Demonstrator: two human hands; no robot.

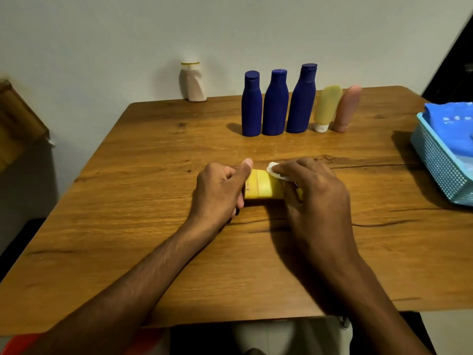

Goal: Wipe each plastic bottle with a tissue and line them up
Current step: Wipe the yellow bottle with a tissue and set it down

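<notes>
A yellow plastic bottle (262, 186) lies sideways at the middle of the wooden table (143, 206). My left hand (220, 190) grips its left end, thumb on top. My right hand (314, 190) covers the bottle's right part and presses a small white tissue (273, 167) onto it with curled fingers. Behind them stands a row: three dark blue bottles (275, 103), then a pale yellow tube (326, 107) and a pink tube (346, 108), both standing cap down.
A white bottle (193, 82) with a yellow ring stands alone at the table's far edge by the wall. A light blue perforated basket (440, 162) holding blue plastic sits at the right edge. A wooden object is off to the left.
</notes>
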